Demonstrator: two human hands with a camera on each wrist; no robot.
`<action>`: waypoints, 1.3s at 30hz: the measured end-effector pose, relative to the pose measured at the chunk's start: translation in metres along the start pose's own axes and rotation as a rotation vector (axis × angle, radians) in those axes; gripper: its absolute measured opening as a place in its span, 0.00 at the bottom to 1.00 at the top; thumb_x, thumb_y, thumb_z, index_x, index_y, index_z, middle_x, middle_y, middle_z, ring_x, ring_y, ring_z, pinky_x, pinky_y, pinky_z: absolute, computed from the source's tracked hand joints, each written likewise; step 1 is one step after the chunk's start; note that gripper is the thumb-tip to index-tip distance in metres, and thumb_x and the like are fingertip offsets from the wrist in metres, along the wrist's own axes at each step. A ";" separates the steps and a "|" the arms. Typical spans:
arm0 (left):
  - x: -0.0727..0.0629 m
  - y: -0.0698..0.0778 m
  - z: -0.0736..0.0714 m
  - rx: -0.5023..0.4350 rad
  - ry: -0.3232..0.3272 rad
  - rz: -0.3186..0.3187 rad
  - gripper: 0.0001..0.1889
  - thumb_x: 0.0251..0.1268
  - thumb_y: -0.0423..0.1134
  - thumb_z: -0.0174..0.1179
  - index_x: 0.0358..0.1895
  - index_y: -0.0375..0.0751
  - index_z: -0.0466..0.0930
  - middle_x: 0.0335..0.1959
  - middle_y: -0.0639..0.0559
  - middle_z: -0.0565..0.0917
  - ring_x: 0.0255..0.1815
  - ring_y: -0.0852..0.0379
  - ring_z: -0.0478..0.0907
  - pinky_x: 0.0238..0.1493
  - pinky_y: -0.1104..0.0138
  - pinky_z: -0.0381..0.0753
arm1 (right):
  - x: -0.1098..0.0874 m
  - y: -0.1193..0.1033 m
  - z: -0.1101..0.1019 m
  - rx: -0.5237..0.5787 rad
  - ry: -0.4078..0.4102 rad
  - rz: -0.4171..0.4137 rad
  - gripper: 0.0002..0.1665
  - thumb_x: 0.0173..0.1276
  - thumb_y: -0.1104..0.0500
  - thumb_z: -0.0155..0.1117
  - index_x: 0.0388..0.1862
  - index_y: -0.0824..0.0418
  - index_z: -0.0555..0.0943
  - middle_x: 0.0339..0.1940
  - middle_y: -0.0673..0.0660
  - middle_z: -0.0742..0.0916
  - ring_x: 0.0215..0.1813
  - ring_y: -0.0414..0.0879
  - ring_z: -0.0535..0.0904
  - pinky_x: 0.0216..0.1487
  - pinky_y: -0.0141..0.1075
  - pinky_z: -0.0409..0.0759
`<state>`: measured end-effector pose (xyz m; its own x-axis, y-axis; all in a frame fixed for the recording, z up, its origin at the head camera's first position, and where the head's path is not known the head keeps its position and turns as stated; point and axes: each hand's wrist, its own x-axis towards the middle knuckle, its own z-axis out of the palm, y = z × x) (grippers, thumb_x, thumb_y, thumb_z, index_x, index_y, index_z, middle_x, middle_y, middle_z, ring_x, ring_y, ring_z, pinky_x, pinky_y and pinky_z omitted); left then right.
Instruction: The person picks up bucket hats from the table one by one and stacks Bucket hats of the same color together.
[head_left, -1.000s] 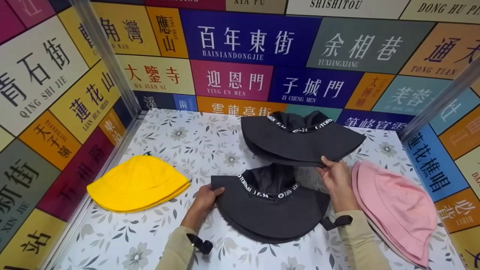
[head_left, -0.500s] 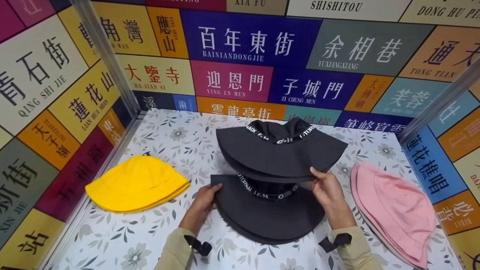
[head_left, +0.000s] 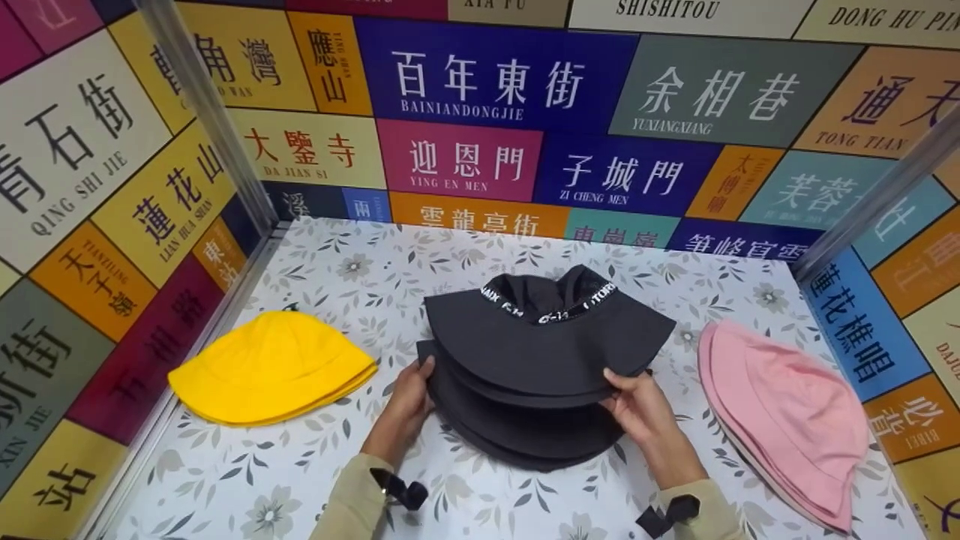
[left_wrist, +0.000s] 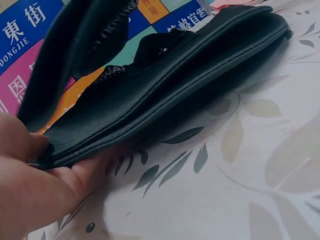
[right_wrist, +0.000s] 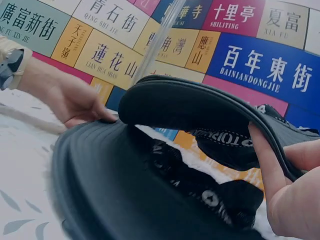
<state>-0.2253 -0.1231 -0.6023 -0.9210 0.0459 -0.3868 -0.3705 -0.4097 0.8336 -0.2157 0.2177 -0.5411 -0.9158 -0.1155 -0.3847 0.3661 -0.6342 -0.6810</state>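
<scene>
Two black bucket hats lie folded nearly flat, white lettering along their bands. My left hand (head_left: pixel 409 397) pinches the left brim corner of the lower black hat (head_left: pixel 540 435); in the left wrist view that hand (left_wrist: pixel 40 195) has the thumb above and fingers below the brim. Over it, the upper black hat (head_left: pixel 540 352) covers most of the lower one, including its crown. My right hand (head_left: pixel 645 412) grips the upper hat's brim near its right end. In the right wrist view a gap shows between the upper hat (right_wrist: pixel 180 100) and lower hat (right_wrist: pixel 135 185).
A yellow bucket hat (head_left: pixel 270 367) lies at the left, and a pink bucket hat (head_left: pixel 787 420) at the right. The floral-print table (head_left: pixel 225 487) is bounded by walls of colourful sign panels (head_left: pixel 495 75) at the back and both sides.
My right hand has brought the upper black hat left and down over the lower one. The left hand keeps its hold, with the lower hat shifted slightly.
</scene>
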 end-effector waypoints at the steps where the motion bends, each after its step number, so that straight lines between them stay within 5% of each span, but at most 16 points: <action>1: 0.000 0.000 0.000 -0.019 -0.010 -0.004 0.27 0.83 0.44 0.39 0.76 0.30 0.56 0.71 0.38 0.71 0.54 0.62 0.77 0.53 0.69 0.80 | -0.001 0.002 -0.002 -0.008 -0.008 0.003 0.17 0.73 0.77 0.43 0.47 0.59 0.72 0.36 0.53 0.85 0.37 0.42 0.85 0.36 0.34 0.86; 9: 0.001 0.005 -0.001 -0.100 -0.078 -0.080 0.38 0.77 0.67 0.32 0.80 0.49 0.52 0.79 0.44 0.61 0.72 0.53 0.67 0.68 0.54 0.70 | -0.010 0.018 -0.025 -0.079 -0.090 0.081 0.17 0.73 0.77 0.45 0.40 0.58 0.76 0.31 0.52 0.86 0.34 0.43 0.87 0.34 0.34 0.86; 13: 0.000 0.007 0.002 -0.072 -0.050 -0.101 0.42 0.71 0.73 0.39 0.80 0.52 0.55 0.78 0.47 0.65 0.70 0.54 0.70 0.66 0.56 0.72 | -0.014 0.022 -0.037 -0.133 -0.110 0.116 0.16 0.73 0.76 0.45 0.41 0.58 0.76 0.32 0.53 0.88 0.37 0.44 0.88 0.36 0.34 0.87; 17: 0.000 0.006 0.003 -0.030 0.031 -0.073 0.41 0.69 0.68 0.51 0.75 0.43 0.64 0.62 0.49 0.80 0.50 0.62 0.81 0.52 0.69 0.80 | -0.014 0.025 -0.047 -0.184 -0.142 0.136 0.15 0.72 0.75 0.48 0.44 0.59 0.75 0.36 0.54 0.90 0.41 0.46 0.89 0.41 0.37 0.88; 21: -0.002 0.002 0.003 0.035 0.115 -0.040 0.38 0.67 0.58 0.62 0.72 0.38 0.66 0.49 0.49 0.85 0.41 0.62 0.83 0.43 0.71 0.83 | -0.013 0.027 -0.051 -0.255 -0.127 0.164 0.14 0.71 0.74 0.52 0.51 0.61 0.70 0.39 0.53 0.90 0.44 0.46 0.89 0.45 0.39 0.88; 25: -0.002 -0.003 0.003 0.120 0.126 0.036 0.35 0.68 0.46 0.65 0.72 0.33 0.64 0.52 0.41 0.83 0.42 0.57 0.83 0.42 0.68 0.83 | -0.014 0.024 -0.050 -0.458 -0.047 0.192 0.23 0.67 0.71 0.58 0.59 0.69 0.65 0.38 0.53 0.89 0.42 0.46 0.88 0.43 0.40 0.88; 29: -0.001 -0.006 0.006 0.148 0.119 0.134 0.32 0.69 0.37 0.62 0.71 0.28 0.64 0.63 0.32 0.77 0.52 0.54 0.80 0.55 0.65 0.80 | -0.014 0.007 -0.049 -0.730 0.042 0.187 0.33 0.64 0.66 0.64 0.63 0.75 0.60 0.37 0.54 0.86 0.37 0.44 0.86 0.39 0.40 0.88; 32: 0.000 -0.006 0.006 0.155 0.117 0.149 0.32 0.71 0.37 0.61 0.73 0.28 0.62 0.68 0.31 0.72 0.59 0.51 0.77 0.64 0.61 0.76 | -0.010 -0.013 -0.052 -0.887 0.136 0.111 0.39 0.67 0.60 0.65 0.67 0.77 0.58 0.38 0.56 0.85 0.38 0.44 0.84 0.41 0.39 0.88; 35: 0.000 -0.004 0.006 0.151 0.105 0.137 0.32 0.73 0.37 0.59 0.74 0.30 0.59 0.69 0.30 0.71 0.60 0.50 0.76 0.65 0.59 0.74 | -0.003 -0.029 -0.059 -0.974 0.231 0.073 0.47 0.71 0.52 0.63 0.74 0.77 0.52 0.51 0.69 0.82 0.51 0.55 0.82 0.46 0.38 0.87; 39: 0.001 -0.005 0.007 0.115 0.089 0.131 0.31 0.74 0.36 0.57 0.75 0.30 0.58 0.68 0.31 0.72 0.55 0.54 0.78 0.60 0.64 0.76 | 0.003 -0.036 -0.068 -0.945 0.228 0.140 0.55 0.74 0.44 0.59 0.79 0.75 0.42 0.73 0.80 0.62 0.75 0.69 0.62 0.56 0.39 0.84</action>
<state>-0.2254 -0.1146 -0.6042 -0.9500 -0.0833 -0.3010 -0.2642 -0.2995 0.9168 -0.2203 0.2926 -0.5599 -0.8363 0.0703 -0.5437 0.5417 0.2580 -0.8000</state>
